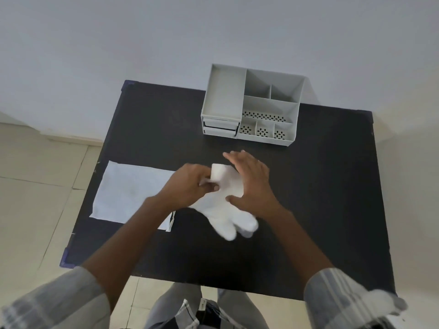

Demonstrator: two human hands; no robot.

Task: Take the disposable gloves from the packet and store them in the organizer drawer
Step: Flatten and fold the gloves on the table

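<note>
No brand or writing can be read anywhere — the small dark print at the near right corner of the packet (133, 193) is too blurred to make out, as is the tag on the clothing at the bottom edge.

The gloves (225, 205), a white stack, lie in the middle of the black surface (320, 198), just right of the flat white packet and touching its right end. Their finger tips point toward the person; the far end is folded up and over.

The left hand (190, 186) reaches in from the lower left, forearm crossing over the packet's near corner, its fingers (212, 186) pinched together on the folded far edge of the gloves. The right hand (249, 184) comes from the lower right and lies palm-down on the gloves — fingers spread apart and stretched flat toward the far side, thumb pressed against the white material at the near left. Both sleeves are checked grey and pushed up the forearms.

The grey organizer (251, 108) stands at the far edge of the surface, well apart from the hands. Its two small drawers (221, 128) sit at the front left, the upper one slightly out; open compartments with perforated floors fill the right side.
</note>
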